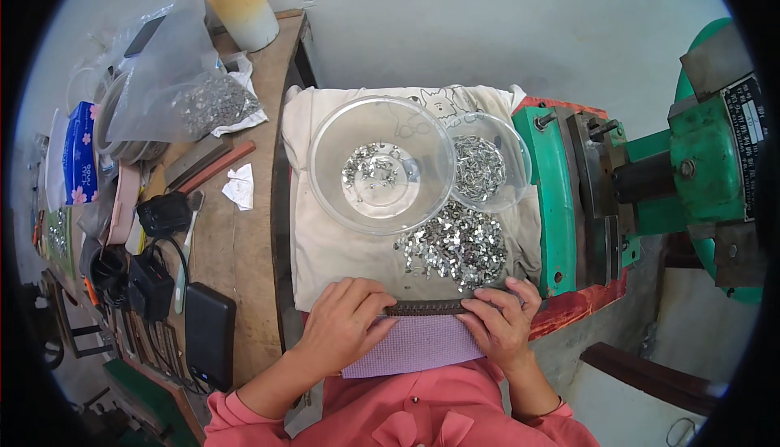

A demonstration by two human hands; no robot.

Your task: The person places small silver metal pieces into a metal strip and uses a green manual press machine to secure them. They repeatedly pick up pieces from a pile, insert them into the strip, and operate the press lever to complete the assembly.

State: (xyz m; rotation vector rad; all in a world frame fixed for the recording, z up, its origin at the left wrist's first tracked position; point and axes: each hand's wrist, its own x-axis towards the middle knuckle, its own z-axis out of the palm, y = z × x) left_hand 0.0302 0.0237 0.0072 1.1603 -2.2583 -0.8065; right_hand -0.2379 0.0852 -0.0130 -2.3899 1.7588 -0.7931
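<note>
A dark, narrow notched strip (426, 308) lies crosswise in front of me, along the near edge of a pale cloth. My left hand (345, 325) pinches its left end, and my right hand (504, 321) has its fingers closed on the right end. Just beyond it is a heap of small shiny metal pieces (459, 248). Farther back, a large clear plastic tub (321, 179) has some scattered bits at its bottom. To its right, a smaller clear tub (520, 167) holds many small metal pieces. A purple textured mat (414, 345) lies below the strip.
A green machine (561, 203) with bolts stands to the right of the cloth (325, 260). On the left, a wooden bench (248, 244) carries a black rectangular case (210, 336), a toothbrush (188, 244), a plastic bag of metal bits (215, 106), and a yellow-white bottle (236, 0).
</note>
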